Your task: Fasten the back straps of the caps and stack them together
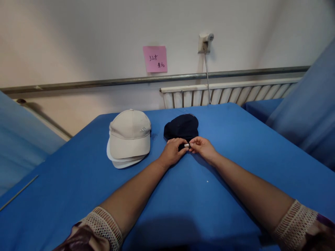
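Note:
A dark navy cap (181, 126) lies on the blue-covered table, its back end toward me. Just in front of it, my left hand (173, 151) is closed in a pinch at the cap's strap. A small pale buckle (186, 145) shows between the fingertips of both hands. From the other side, my right hand (202, 148) pinches at the same strap, most of which the fingers hide. To the left of my hands sits a stack of caps, with a beige cap (130, 130) on top and white brims (128, 162) showing below it.
The blue table cover (167, 195) spreads under everything. Behind it run a metal rail (112, 82) and a white radiator (230, 93). A pink note (155, 59) and a socket with a plugged cord (204, 43) are on the wall. Blue curtains (306, 104) hang at both sides.

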`<action>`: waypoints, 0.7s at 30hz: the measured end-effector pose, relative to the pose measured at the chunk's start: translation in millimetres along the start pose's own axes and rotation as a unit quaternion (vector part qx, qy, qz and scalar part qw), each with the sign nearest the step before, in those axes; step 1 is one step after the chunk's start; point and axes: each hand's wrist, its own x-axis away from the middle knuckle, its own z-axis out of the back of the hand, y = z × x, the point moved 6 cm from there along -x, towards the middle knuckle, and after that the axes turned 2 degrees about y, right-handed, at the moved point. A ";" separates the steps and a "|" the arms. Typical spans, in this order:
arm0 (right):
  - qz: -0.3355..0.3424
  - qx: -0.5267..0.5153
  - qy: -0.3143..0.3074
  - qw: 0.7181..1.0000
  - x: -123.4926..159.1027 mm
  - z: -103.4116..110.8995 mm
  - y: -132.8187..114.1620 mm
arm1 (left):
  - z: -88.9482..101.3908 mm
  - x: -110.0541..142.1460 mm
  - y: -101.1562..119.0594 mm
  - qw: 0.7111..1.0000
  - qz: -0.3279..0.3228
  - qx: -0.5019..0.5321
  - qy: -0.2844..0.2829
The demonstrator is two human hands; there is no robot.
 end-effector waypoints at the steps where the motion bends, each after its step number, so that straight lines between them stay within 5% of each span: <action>1: 0.001 0.003 0.003 1.000 -0.3 0.1 -0.2 | 0.0 0.0 0.6 1.000 0.000 -0.004 -0.002; 21: -0.002 0.070 0.102 0.992 -1.6 9.1 -3.2 | -1.7 -0.8 -1.7 0.999 0.032 -0.002 -0.016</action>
